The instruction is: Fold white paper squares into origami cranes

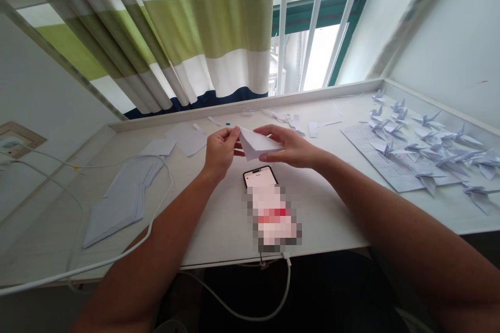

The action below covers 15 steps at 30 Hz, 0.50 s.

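A folded piece of white paper [258, 144] is held up above the desk between both hands. My left hand [221, 152] pinches its upper left corner between thumb and fingers. At the other side, my right hand [291, 146] grips the paper's right end, thumb below and fingers above. The paper shows a crease and a pointed lower edge. Just nearer to me than the hands, a phone [262, 177] with a lit, partly blurred screen lies on the desk.
Several folded paper cranes [429, 138] cover the right side, some on a printed sheet [375, 166]. Stacks of white paper [117, 208] lie at left. Paper scraps [297, 124] are strewn at the back. A white cable [164, 187] crosses over my left forearm; another cable [289, 281] hangs below the phone.
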Motion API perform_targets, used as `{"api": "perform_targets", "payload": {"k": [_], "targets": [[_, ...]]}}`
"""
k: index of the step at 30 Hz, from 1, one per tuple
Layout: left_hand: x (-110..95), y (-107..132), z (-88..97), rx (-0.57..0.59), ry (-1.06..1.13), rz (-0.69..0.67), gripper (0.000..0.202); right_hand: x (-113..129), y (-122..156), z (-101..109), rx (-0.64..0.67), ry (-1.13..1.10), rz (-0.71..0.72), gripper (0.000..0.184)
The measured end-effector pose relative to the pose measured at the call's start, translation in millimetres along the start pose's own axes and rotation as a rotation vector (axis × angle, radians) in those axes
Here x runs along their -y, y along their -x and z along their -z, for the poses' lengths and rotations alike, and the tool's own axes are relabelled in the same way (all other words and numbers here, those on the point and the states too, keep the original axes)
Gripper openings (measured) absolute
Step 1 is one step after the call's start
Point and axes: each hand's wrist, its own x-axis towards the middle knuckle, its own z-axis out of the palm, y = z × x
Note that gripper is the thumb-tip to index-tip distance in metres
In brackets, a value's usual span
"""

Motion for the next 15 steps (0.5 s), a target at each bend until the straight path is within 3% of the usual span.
{"api": "perform_targets", "payload": {"k": [3, 8, 15], "targets": [[1.7, -2.1, 1.0, -0.007, 0.012, -0.027, 0.044, -3.2, -1.8, -0.9, -0.009, -0.109, -0.014, 0.041], [0.6, -2.3, 1.3, 0.027, 0.023, -0.035, 0.045, -7.9, -3.4, 2.4, -0.118, -0.286, -0.109, 0.057], [2.5, -5.9, 5.8, 0.022, 0.004, -0.035, 0.041, -6.4, -0.5, 3.5, -0.043, -0.258, -0.215, 0.053]]}}
